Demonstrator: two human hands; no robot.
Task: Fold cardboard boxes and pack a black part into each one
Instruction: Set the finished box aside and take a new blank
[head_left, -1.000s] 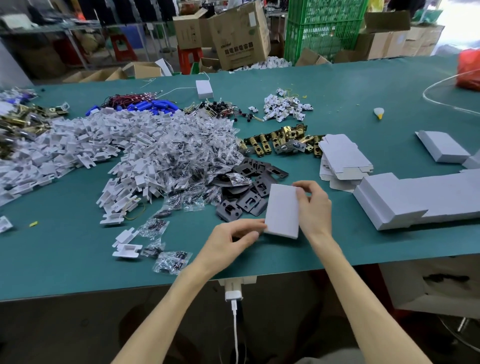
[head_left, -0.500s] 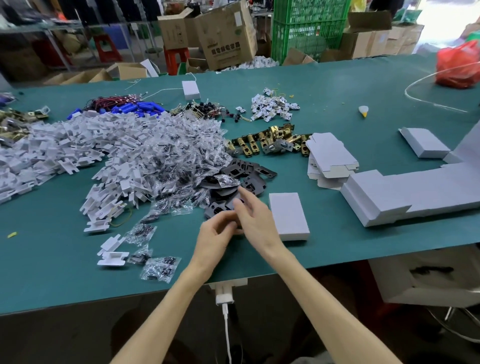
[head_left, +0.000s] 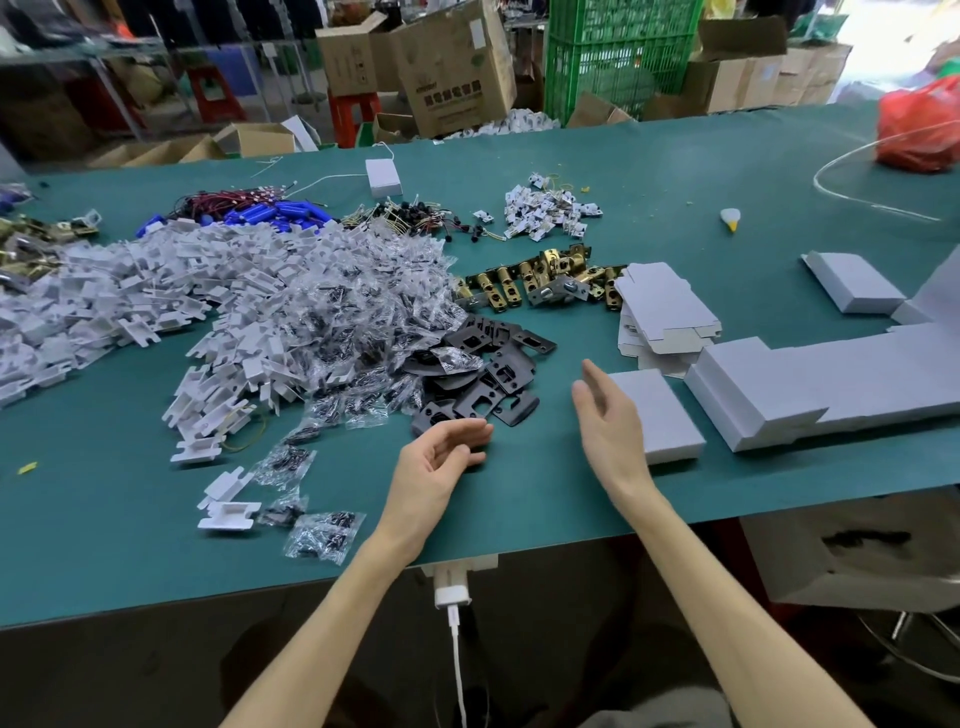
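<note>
A closed white cardboard box (head_left: 662, 415) lies flat on the green table near the front edge. My right hand (head_left: 608, 421) hovers just left of it, fingers straight, holding nothing. My left hand (head_left: 441, 457) sits palm up in front of a heap of flat black metal parts (head_left: 483, 374), its fingers loosely curled and empty. A stack of flat unfolded box blanks (head_left: 665, 312) lies behind the box. Rows of finished white boxes (head_left: 810, 384) stand to the right.
A big heap of white plastic pieces (head_left: 156, 296) and bagged screws (head_left: 353, 306) covers the left half of the table (head_left: 519, 509). Brass latches (head_left: 540, 280) lie behind the black parts. A red bag (head_left: 919, 124) sits at the far right. A white cable (head_left: 457, 649) hangs off the front edge.
The white box was set down on the table and both hands let go of it. They met over the black parts, then drew apart; the right hand moved back toward the box.
</note>
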